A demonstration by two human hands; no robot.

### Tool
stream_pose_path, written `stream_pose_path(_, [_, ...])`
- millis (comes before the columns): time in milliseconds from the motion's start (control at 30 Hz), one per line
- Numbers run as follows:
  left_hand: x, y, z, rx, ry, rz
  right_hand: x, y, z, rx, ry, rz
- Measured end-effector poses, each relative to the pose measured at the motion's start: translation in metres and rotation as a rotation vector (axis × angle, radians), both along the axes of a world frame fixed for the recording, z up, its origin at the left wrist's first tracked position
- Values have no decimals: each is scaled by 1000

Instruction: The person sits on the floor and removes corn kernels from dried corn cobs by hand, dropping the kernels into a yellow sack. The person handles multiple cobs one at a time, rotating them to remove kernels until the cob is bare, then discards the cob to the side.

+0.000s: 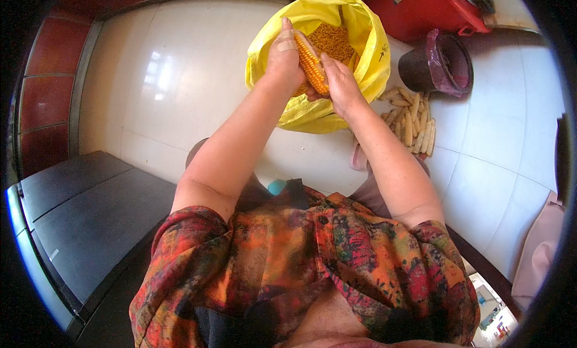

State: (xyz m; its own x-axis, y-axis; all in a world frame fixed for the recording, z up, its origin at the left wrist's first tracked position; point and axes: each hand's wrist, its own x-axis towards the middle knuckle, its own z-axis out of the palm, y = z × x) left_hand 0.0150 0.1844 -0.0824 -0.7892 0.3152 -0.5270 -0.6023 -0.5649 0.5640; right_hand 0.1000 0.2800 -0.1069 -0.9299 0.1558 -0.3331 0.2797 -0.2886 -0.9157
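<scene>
Between my two hands is an ear of dried corn (310, 65), tilted, with orange kernels on its near face and a pale bare strip along its upper right edge. My left hand (285, 55), with adhesive bandages on the thumb, grips its left side. On the lower right side of the ear, my right hand (343, 83) holds on with the thumb on top. Both hands are above the mouth of a yellow woven sack (311, 120). Loose corn kernels (331, 39) lie inside the sack. Some fingers are hidden behind the ear.
Bare corncobs (417, 122) lie heaped on the tiled floor (180, 77), right of the sack. Behind them a dark bin (417, 70) with a purple liner leans or stands. A red container (423, 14) is at the back right, and a black table (90, 203) at the left.
</scene>
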Motion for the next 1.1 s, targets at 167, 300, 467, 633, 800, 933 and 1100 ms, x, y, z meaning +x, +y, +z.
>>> stream_pose_path(167, [-1, 8, -5, -84, 65, -24, -6, 3, 17, 144, 5, 65])
stream_pose_path(300, [-5, 13, -11, 11, -30, -93, -3, 6, 16, 67, 13, 32])
stream_pose_path(467, [-5, 23, 0, -71, -77, -70, -2, 6, 19, -196, -84, -82])
stream_pose_path(633, [-10, 25, -17, -86, 99, -93, -3, 8, 21, -276, -154, -121])
stream_pose_path(800, [-9, 29, -11, -89, 121, -108, -13, 5, 40, -280, -103, -160])
stream_pose_path(933, [-4, 31, -10, -122, 148, -129, -12, 9, 37, -216, -72, -123])
stream_pose_path(1100, [-1, 25, -9, -177, 253, -120, -14, 3, 27, -243, -61, -222])
